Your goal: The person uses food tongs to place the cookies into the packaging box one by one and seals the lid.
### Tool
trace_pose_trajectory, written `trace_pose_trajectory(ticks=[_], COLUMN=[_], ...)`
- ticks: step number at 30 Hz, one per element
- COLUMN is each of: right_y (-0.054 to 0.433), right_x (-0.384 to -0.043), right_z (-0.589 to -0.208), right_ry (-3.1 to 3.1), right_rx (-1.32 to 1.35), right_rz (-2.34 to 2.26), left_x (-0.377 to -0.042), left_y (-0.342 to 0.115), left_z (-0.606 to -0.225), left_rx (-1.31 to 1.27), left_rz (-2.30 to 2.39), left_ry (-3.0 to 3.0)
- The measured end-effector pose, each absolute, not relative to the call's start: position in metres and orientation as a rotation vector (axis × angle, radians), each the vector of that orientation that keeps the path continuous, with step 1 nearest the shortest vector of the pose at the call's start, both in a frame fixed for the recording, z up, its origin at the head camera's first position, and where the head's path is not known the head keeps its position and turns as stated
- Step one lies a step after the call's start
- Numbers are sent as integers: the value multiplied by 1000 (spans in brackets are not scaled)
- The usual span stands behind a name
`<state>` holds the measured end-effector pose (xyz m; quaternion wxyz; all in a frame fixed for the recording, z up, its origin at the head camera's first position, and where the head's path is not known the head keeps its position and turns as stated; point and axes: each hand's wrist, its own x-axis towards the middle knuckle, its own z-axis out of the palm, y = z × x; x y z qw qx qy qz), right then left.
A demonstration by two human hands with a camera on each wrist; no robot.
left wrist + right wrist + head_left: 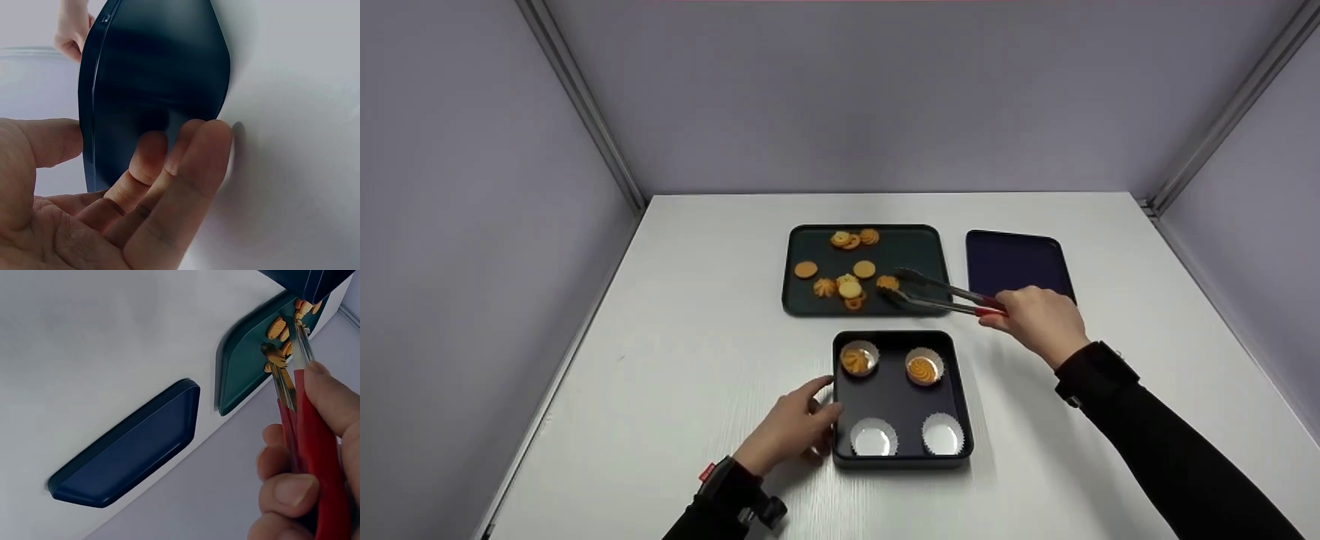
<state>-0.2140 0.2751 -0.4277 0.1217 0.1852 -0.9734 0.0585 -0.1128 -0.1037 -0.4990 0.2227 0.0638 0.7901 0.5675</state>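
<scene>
A: State of each grip, and position of the piece being worked on?

B: Right hand [1039, 322]: grip wrapped round the red handles of the tongs [945, 304]. One ridged cookie [887, 283] sits at the tongs' tips, over the right part of the green tray [911, 251]; contact cannot be determined. Left hand [799, 424]: gripping the left wall of the black baking pan [892, 405], thumb at the rim, fingers on the outer side.

A: Edges and room?

B: The ridged cookie is within the green tray's outline, nearer its right rim than its left. A narrow strip of white table [697, 315] separates tray and pan. Wider table surface extends left of both.

A: Surroundings and obstructions?

B: A flat round cookie [864, 268] lies near, to the far left; a cookie cluster [847, 285] lies left. The navy tray [1012, 262] is right of the green one, partly hidden by the right hand. In the pan, the far-left cup [874, 354] and far-right cup [936, 359] contain piped cookies.
</scene>
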Motion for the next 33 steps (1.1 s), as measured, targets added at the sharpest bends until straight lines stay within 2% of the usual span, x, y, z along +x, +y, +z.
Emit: trace_pose_trajectory(ticks=[20,33], right_y=[297,343], right_x=[-200,-167], right_z=[-443,-418], right_ry=[-2535,-2417], right_rx=[644,819], right_rz=[139,197], left_x=[-114,-115], left_y=[-104,-103], left_z=[-500,-503], left_rx=[182,171], left_rz=[1534,1552], left_ry=[2227,2209])
